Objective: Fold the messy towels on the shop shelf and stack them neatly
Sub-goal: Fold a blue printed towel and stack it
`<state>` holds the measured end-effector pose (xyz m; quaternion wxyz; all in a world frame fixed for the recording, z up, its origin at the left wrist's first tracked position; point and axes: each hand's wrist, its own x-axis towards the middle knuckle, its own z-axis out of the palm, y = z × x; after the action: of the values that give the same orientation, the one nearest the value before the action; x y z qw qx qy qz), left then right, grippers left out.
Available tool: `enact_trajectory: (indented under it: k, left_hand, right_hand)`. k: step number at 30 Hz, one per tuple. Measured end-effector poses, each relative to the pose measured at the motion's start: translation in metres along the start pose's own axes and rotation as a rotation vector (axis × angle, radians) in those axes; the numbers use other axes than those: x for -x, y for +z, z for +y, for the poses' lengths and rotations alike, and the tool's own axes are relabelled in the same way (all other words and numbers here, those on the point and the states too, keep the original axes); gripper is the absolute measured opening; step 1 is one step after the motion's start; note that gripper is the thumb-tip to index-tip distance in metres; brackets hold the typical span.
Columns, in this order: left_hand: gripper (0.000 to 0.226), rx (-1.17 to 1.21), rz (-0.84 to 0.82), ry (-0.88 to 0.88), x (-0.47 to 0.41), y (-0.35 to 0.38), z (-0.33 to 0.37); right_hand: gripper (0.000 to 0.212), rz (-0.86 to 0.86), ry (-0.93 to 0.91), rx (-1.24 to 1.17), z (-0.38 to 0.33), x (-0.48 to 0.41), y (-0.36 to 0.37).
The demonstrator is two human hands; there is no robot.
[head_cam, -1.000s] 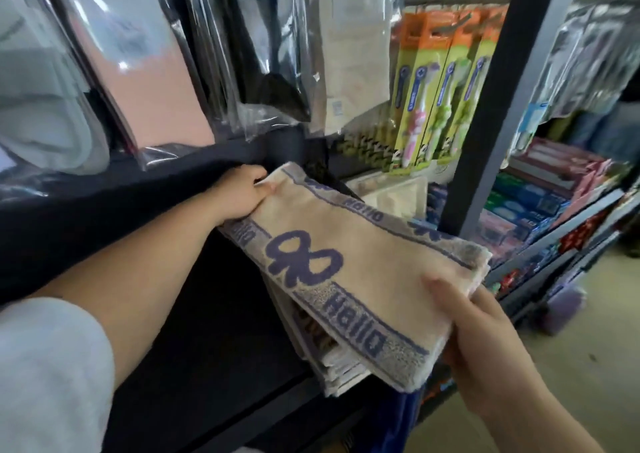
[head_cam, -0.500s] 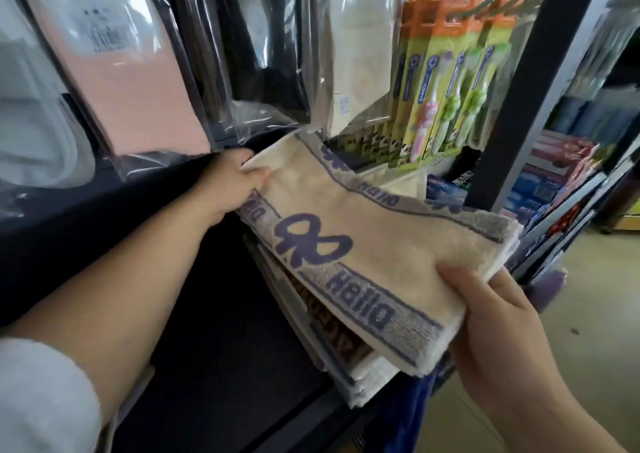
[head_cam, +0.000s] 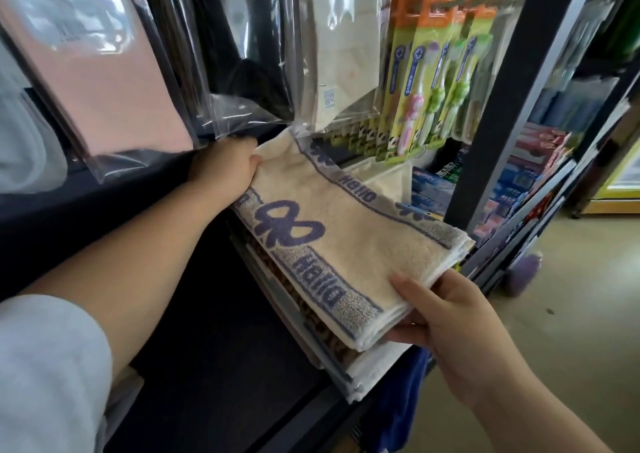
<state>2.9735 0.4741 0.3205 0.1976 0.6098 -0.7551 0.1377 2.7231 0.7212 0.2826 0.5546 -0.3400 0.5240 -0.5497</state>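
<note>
A folded cream towel with a purple bow and "Hello" lettering lies on top of a stack of folded towels at the front of a dark shelf. My left hand grips the towel's far left corner, under hanging plastic bags. My right hand pinches the near right end, thumb on top and fingers underneath. The stack below shows a brown patterned layer and white layers, with its front edge sticking out past the shelf lip.
Clear plastic bags with pink and white goods hang above the shelf. Toothbrush packs hang at the back right. A dark upright post stands to the right, with boxed goods on shelves beyond. Blue cloth hangs below the stack.
Both hands have carried the towel a little further back and up over the stack. The grips are the same and the camera has swung slightly right.
</note>
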Motion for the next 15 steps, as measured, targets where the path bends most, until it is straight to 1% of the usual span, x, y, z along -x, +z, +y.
enact_trajectory:
  k: [4,6,7,8,9,10,11,12,13,14,15]
  left_hand:
    - [0.031,-0.100,-0.057,0.082,0.000,0.000,-0.003]
    - [0.034,-0.136,-0.075,0.103,0.005,0.000,-0.003]
    - [0.034,-0.130,-0.065,0.102,0.008,-0.001,-0.002]
    - [0.036,-0.119,-0.051,0.096,0.011,-0.003,0.000]
    - [0.037,-0.099,-0.032,0.094,0.013,-0.006,0.002]
    - [0.038,-0.062,-0.019,0.091,0.016,-0.009,0.006]
    - [0.040,0.003,-0.027,0.089,0.018,-0.012,0.011]
    - [0.042,0.086,-0.065,0.084,0.022,-0.017,0.019]
    - [0.047,0.169,-0.136,0.083,0.025,-0.021,0.027]
    - [0.052,0.231,-0.221,0.096,0.028,-0.024,0.034]
    - [0.060,0.274,-0.308,0.123,0.030,-0.024,0.040]
  right_hand:
    - [0.023,0.023,0.023,0.135,0.002,0.002,-0.001]
    - [0.030,0.075,0.035,0.262,0.000,0.004,-0.005]
    - [0.038,0.113,0.013,0.377,0.000,0.005,-0.008]
    - [0.048,0.170,-0.058,0.538,-0.001,0.007,-0.012]
    - [0.056,0.253,-0.186,0.720,-0.003,0.009,-0.016]
    - [0.061,0.358,-0.351,0.869,-0.005,0.011,-0.019]
    - [0.061,0.443,-0.518,0.956,-0.008,0.011,-0.021]
    - [0.059,0.469,-0.661,0.990,-0.012,0.011,-0.020]
    - [0.055,0.435,-0.785,1.016,-0.016,0.009,-0.016]
    - [0.049,0.360,-0.892,1.062,-0.019,0.005,-0.010]
    - [0.044,0.270,-0.960,1.127,-0.022,0.000,-0.002]
